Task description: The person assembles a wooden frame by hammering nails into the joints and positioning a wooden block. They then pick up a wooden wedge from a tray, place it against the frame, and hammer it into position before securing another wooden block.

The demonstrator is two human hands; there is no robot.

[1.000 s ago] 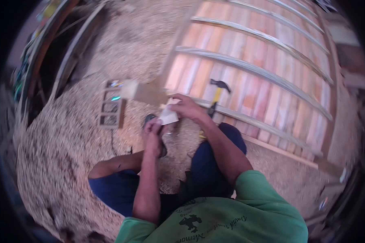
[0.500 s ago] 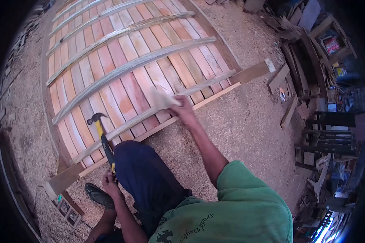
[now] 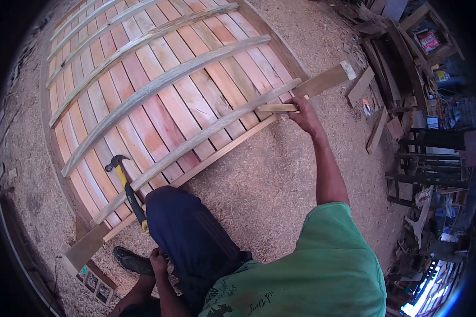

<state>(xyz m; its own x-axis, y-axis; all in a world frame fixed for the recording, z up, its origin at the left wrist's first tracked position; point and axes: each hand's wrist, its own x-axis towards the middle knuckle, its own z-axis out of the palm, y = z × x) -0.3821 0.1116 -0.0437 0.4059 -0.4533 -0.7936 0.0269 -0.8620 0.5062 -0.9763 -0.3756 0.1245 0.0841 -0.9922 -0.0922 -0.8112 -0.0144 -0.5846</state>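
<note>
My right hand (image 3: 303,117) grips a short strip of wood (image 3: 276,108) over the right end of the nearest crosspiece (image 3: 222,122) of a large slatted wooden panel (image 3: 158,127). Low beside my knee, my left hand (image 3: 158,261) has its fingers curled; whether anything is in them is too small to tell. A claw hammer (image 3: 127,186) with a yellow and black handle leans across the panel's near edge, its head on the slats, just left of my knee and touched by neither hand.
Thick beam ends stick out at the panel's right corner (image 3: 328,79) and left corner (image 3: 84,247). A small compartmented frame (image 3: 97,285) lies by my foot. Scrap boards (image 3: 360,87) and dark wooden furniture (image 3: 431,169) stand at the right. Shavings cover the floor.
My right hand has moved right along the crosspiece with the wood strip, to near its end. My left hand has moved down, away from the hammer handle. The view has shifted slightly.
</note>
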